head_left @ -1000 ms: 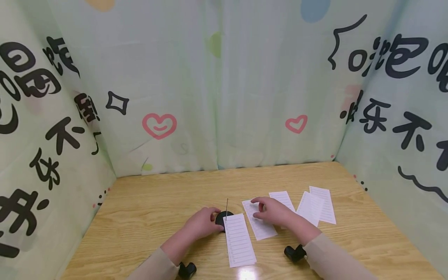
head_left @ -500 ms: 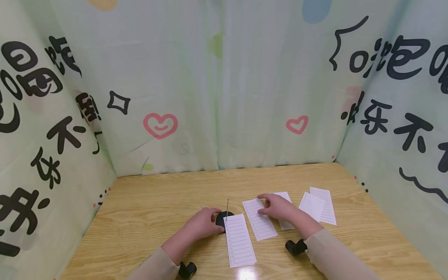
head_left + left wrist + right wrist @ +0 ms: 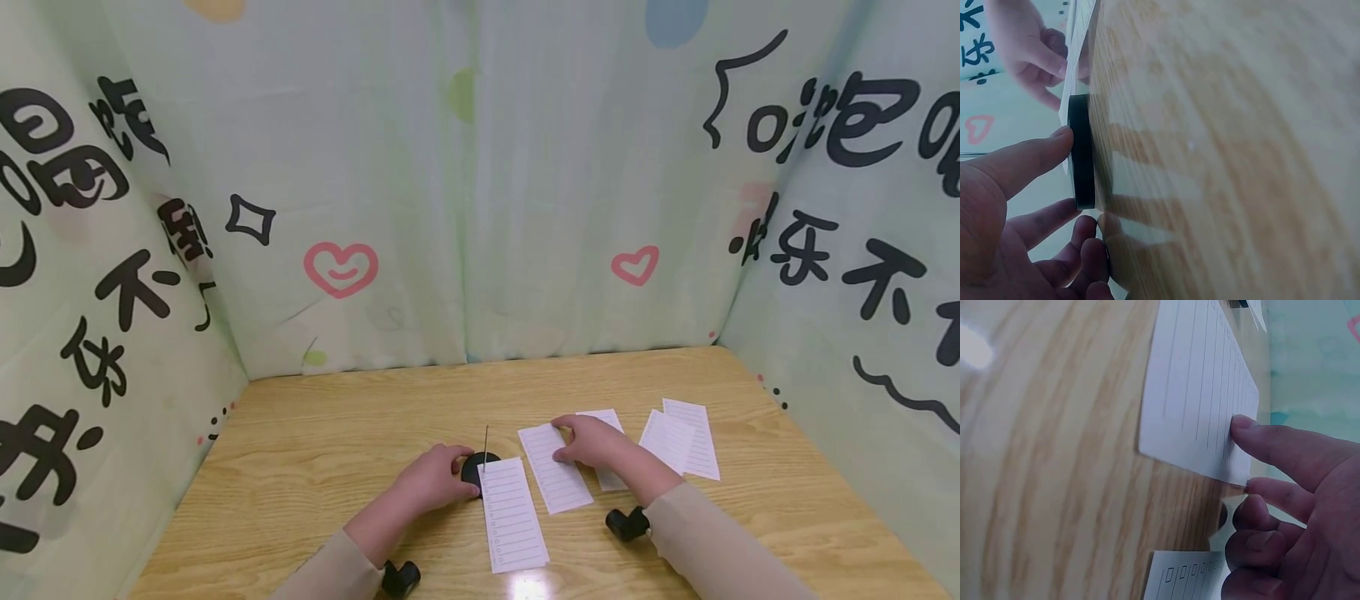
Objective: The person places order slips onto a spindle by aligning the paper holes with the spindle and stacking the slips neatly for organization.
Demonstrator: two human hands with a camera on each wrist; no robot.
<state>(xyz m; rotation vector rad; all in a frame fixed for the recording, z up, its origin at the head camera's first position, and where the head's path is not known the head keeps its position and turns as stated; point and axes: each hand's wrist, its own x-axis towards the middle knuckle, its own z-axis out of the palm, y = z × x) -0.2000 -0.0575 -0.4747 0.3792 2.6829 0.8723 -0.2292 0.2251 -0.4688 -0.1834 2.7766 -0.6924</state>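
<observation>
My left hand grips a black round base with a thin upright spike; in the left wrist view the thumb and fingers close round the base. One lined paper slip lies with its far end against the base. My right hand is on the far end of a second lined slip. In the right wrist view its thumb lies on that slip and a fingertip meets its corner, pinching it. The slip lies flat.
Three more lined slips lie to the right on the wooden table: one partly under my right hand, two overlapping further right. Printed fabric walls close the table on three sides. Black wrist cameras sit near both cuffs.
My right hand has slid a little right and toward the far end of the second slip, its fingers drawing in at the corner. The left hand and the base have not moved.
</observation>
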